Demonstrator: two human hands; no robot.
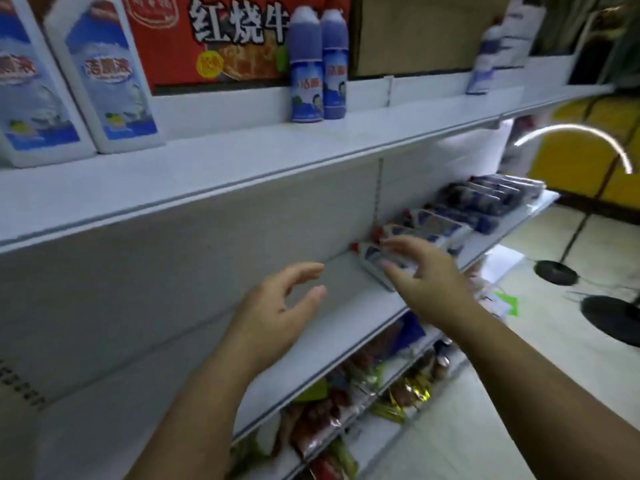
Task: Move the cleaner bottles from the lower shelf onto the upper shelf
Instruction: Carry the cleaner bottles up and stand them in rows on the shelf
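Step in hand, as I judge it: pick the next cleaner bottle from the white metal lower shelf (329,327). The nearest one, a flat white plastic bottle w/ red cap (371,258), lies on its side near the back of this shelf, cap pointing to approx. 10 o'clock. More white bottles of the same kind (433,227) lie in a row toward 2 o'clock from it. Dark blue bottles (485,199) lie further in the same direction.

The right hand (426,271) is over the nearest bottle, fingers spread & relaxed, not wrapped round it. The picture is blurred there, so I cannot tell if the fingertips touch it. The left hand (277,299) is at 9 o'clock from the right one, apart from the bottle, fingers loosely curved, holding nothing.

To do it well: put the thumb on one long side of the body & the fingers on the other. Grip at the middle, not at the cap, since the plastic is probably smooth. Lift it first, then turn it upright, so it does not push the neighbours.

On the white upper shelf (242,157), a bare stretch shows at 12 o'clock from the hands. It is betw. the two big white rectangular bottles (110,74) & the two upright blue round bottles (306,64). Stand the bottle there, label to the front.
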